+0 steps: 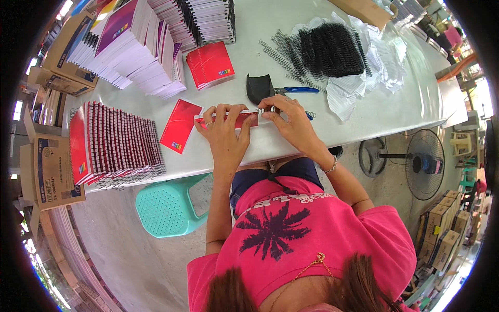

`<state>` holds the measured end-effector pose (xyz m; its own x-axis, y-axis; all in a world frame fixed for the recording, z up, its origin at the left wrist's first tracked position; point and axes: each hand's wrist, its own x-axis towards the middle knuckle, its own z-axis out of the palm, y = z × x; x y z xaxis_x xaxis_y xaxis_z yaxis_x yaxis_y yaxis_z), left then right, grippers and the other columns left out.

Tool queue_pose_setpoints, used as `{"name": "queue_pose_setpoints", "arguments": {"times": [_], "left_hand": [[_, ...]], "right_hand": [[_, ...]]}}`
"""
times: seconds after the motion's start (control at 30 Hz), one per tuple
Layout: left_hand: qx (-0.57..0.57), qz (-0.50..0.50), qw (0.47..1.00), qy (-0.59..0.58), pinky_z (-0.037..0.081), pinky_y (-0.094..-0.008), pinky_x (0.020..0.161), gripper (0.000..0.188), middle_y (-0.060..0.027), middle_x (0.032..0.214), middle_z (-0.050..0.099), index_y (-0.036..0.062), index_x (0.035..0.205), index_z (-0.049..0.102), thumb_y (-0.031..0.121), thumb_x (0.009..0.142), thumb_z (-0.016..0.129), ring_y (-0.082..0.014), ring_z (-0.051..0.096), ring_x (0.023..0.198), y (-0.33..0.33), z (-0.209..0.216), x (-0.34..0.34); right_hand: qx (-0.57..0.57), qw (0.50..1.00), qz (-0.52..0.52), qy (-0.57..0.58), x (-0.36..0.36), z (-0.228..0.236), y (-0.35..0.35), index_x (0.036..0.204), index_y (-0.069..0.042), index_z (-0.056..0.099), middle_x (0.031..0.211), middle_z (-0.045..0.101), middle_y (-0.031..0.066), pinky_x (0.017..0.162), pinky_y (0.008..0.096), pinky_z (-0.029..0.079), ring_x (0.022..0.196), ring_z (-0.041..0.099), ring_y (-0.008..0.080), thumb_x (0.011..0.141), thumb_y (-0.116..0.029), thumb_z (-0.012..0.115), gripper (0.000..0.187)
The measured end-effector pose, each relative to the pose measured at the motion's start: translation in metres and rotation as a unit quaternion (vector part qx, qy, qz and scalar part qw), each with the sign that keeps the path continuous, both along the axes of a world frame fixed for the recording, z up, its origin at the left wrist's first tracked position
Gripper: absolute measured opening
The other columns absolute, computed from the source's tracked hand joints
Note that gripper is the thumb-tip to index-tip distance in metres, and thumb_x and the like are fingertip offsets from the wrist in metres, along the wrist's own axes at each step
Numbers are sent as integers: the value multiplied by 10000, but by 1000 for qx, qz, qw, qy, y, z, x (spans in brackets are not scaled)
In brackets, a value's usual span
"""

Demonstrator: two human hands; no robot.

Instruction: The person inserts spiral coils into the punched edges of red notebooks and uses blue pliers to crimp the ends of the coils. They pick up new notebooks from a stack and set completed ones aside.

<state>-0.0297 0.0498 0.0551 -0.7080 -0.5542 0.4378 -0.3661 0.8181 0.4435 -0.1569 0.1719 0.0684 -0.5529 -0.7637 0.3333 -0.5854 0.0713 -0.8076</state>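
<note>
A red-covered notebook (244, 121) stands on its edge at the front of the table, its punched side upward. My left hand (226, 129) is closed over it, thumb on the near cover and fingers over the top. At the notebook's right end, my right hand (287, 118) pinches a small piece of what looks like binding coil (263, 111), partly hidden by the fingers. Just beyond that hand lie blue-handled pliers (301, 90) and a black scoop-like piece (259, 88). One loose red cover (180, 126) rests left of my left hand.
Bound red notebooks (122, 140) stand stacked at the left, with tall piles of unbound white-paged books (140, 49) behind. Several red covers (210, 65) lie mid-table. Black coils (332, 50) rest on crumpled paper (345, 96) at right. A green stool (169, 210) and a fan (423, 164) stand below.
</note>
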Motion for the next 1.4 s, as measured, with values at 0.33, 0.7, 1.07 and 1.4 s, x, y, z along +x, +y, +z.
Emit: {"name": "queue_pose_setpoints", "arguments": {"times": [0.33,0.7,1.07,1.4], "left_hand": [[14,19,1000,8,213,-631,1010,240,-27,1104,540,191,1042,657,347,860,677,-256,449,1155,3,-1,-1],[28,37,998,45,235,-590,1007,236,-51,1135,505,161,1033,658,333,872,674,-255,467,1141,2,-4,2],[30,44,998,43,220,-585,1013,234,-46,1131,544,167,1031,657,331,865,675,-254,464,1169,3,-8,3],[36,46,997,41,213,-589,1014,241,-45,1117,554,164,1028,652,326,853,687,-252,457,1177,6,-5,3]], "right_hand": [[29,989,9,145,0,2,-3,1004,-82,595,929,589,71,809,396,383,907,555,281,920,-171,579,123],[29,989,-8,146,5,5,-10,1045,-97,604,915,581,72,839,401,374,914,547,282,901,-155,600,155],[12,995,-18,99,10,4,-8,1045,-79,651,918,598,80,854,397,384,899,569,287,870,-81,623,177],[16,999,-2,38,6,10,-7,1014,-29,642,925,596,136,777,397,451,890,588,325,805,0,654,211]]}}
